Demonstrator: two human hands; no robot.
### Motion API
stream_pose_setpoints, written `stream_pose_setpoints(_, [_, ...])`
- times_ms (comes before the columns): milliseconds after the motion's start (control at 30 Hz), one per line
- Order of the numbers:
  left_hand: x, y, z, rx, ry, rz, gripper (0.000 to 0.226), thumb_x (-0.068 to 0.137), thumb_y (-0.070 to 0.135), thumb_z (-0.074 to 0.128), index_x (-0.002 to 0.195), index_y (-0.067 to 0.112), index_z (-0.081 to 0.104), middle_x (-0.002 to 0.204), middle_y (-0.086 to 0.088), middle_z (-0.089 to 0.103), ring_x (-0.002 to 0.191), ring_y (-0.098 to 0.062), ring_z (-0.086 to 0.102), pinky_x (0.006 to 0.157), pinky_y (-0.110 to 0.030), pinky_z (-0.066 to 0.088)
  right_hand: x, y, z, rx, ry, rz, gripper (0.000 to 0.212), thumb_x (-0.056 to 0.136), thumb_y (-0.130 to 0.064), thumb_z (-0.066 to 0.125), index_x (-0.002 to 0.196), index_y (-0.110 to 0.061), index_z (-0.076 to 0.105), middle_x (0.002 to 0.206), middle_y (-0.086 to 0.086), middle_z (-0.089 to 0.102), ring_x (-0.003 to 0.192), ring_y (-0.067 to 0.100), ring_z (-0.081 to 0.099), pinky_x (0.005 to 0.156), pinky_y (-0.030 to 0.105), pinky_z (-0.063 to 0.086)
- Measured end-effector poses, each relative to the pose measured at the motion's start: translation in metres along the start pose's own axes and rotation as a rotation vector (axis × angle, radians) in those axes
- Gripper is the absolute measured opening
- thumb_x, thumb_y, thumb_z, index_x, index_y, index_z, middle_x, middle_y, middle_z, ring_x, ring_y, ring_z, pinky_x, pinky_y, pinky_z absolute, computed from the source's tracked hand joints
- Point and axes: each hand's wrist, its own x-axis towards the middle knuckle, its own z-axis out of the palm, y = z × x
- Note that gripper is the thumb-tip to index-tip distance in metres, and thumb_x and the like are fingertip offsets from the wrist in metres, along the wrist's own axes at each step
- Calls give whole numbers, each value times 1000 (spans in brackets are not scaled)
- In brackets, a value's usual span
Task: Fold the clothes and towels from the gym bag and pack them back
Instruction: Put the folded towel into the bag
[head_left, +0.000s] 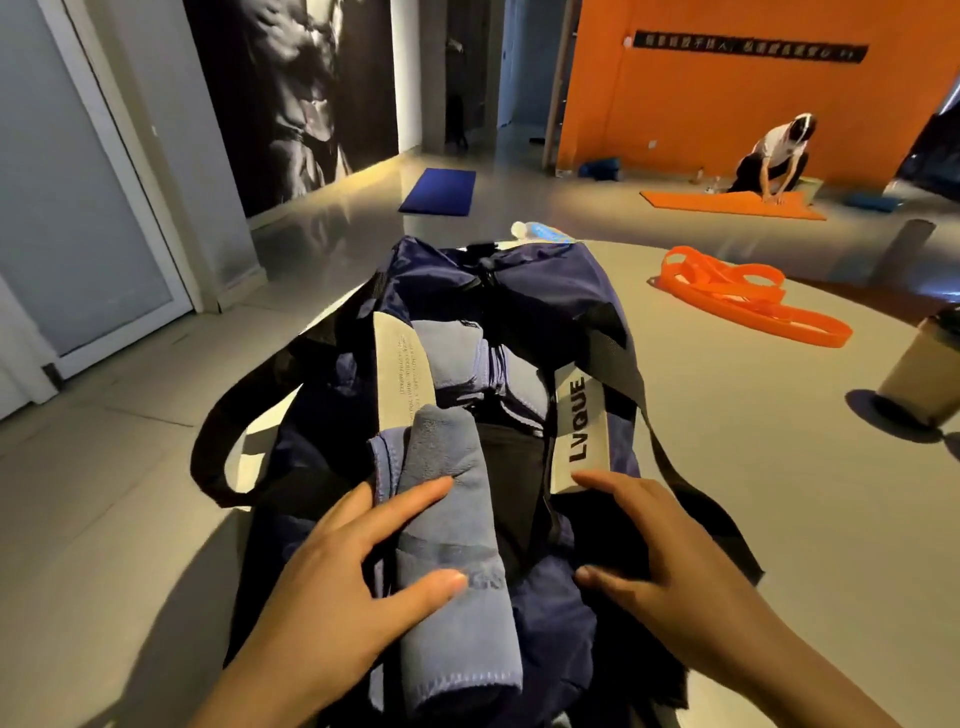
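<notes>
From the head camera, a navy gym bag (550, 291) lies open on a round table (753, 467), with folded blue cloth inside it. A rolled grey-blue towel (452, 519) lies along the bag's near left side, partly in the opening. The left hand (332, 577) rests on the towel with fingers straight and spread. The right hand (654, 561) presses the bag's near right edge with relaxed, open fingers, beside a white strap (579, 426) printed LVQUE. Orange resistance bands (748, 301) lie farther right on the table.
</notes>
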Motion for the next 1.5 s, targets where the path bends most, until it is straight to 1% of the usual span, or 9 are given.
stream_pose_setpoints(167, [-26, 28, -8, -4, 72, 89, 56, 52, 74, 61, 107, 68, 56, 119, 30, 52, 122, 9, 42, 95, -16, 35, -43, -25, -28, -429, 22, 58, 79, 68, -80, 44, 130, -68, -3, 141, -26, 23, 115, -1, 44, 91, 17, 43])
stream_pose_setpoints(300, [-4, 29, -7, 22, 243, 121, 52, 52, 70, 63, 104, 59, 62, 116, 21, 57, 122, 1, 45, 101, -25, 37, -25, -39, -37, -492, 206, -41, 103, 52, -97, 29, 143, -51, 13, 152, -12, 15, 133, 17, 31, 101, 35, 40])
stream_pose_setpoints(500, [8, 21, 10, 30, 282, 44, 55, 51, 68, 64, 105, 55, 63, 122, 26, 50, 123, 6, 45, 100, -23, 40, 50, -28, -17, -536, 250, 125, 102, 69, -46, 80, 144, -35, 11, 153, 18, -5, 119, 44, 40, 89, 43, 43])
stream_pose_setpoints(667, [6, 22, 8, 72, 282, 43, 54, 55, 69, 74, 106, 54, 63, 119, 28, 49, 115, 9, 47, 86, -8, 38, 50, -21, -37, -436, 269, 13, 81, 76, 0, 66, 142, -27, 28, 146, 13, 11, 105, 41, 51, 87, 38, 48])
stream_pose_setpoints(767, [4, 25, 6, 137, 292, 49, 56, 58, 68, 73, 111, 57, 59, 123, 27, 48, 121, 1, 46, 97, -24, 42, 46, -26, -68, -459, 280, -42, 78, 81, -1, 62, 145, -35, 30, 141, 9, 22, 111, 37, 52, 89, 30, 43])
stream_pose_setpoints(1000, [13, 30, 1, 114, 303, 80, 50, 67, 35, 81, 111, 51, 61, 115, 30, 45, 99, 31, 37, 79, 7, 30, 52, -27, -125, -431, 124, -3, 84, 78, -5, 70, 139, -49, 33, 154, 6, 13, 137, 35, 27, 88, 35, 47])
stream_pose_setpoints(1233, [16, 25, 4, 100, 283, -1, 52, 66, 42, 79, 111, 57, 59, 145, 6, 41, 134, -13, 39, 107, -40, 39, 83, -34, -110, -651, 51, -137, 65, 79, -7, 65, 131, -44, 51, 158, -2, -22, 140, 24, 29, 82, 18, 34])
stream_pose_setpoints(1333, [14, 24, 4, 106, 278, -2, 52, 66, 45, 77, 110, 62, 56, 145, 7, 41, 135, -13, 38, 106, -46, 40, 93, -38, -108, -788, -31, -192, 56, 83, -10, 56, 123, -48, 55, 157, -1, -23, 138, 25, 30, 93, 26, 33])
stream_pose_setpoints(1500, [13, 25, 3, 121, 274, -6, 53, 68, 43, 78, 110, 64, 54, 143, 9, 40, 132, -10, 40, 103, -37, 41, 102, -19, -116, -897, -6, 69, 42, 91, -23, 49, 120, -53, 53, 158, -6, -22, 146, 34, -8, 112, 61, 19])
